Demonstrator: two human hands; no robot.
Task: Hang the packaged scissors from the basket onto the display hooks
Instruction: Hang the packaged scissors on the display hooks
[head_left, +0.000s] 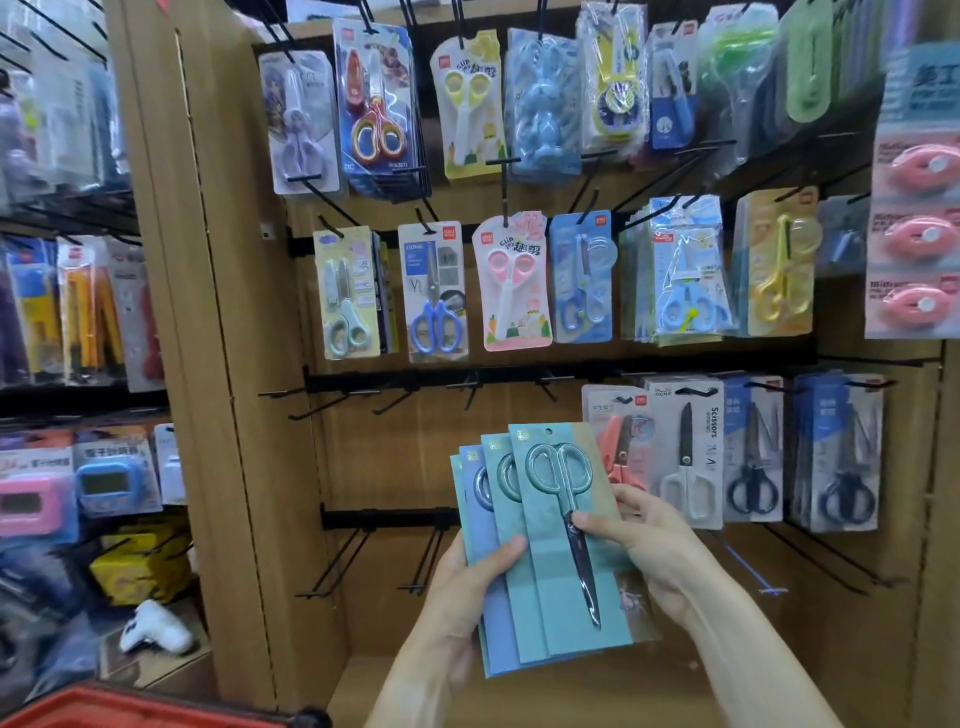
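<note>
four or so teal and blue carded scissors packs (550, 566) are fanned in front of the brown display board (249, 364), just below its bare black hooks (395, 400). left hand (467, 603) grips the fan's lower left edge, thumb curled onto the cards; right hand (644, 545) pinches the front pack at the blade, thumb on top, fingers behind. red basket (130, 709) rim sits well below-left of the board.

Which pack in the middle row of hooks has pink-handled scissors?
The pink-backed pack, third from the left in the middle row, between two blue-handled packs. Its scissors have pink handles and a white sheath.
</note>
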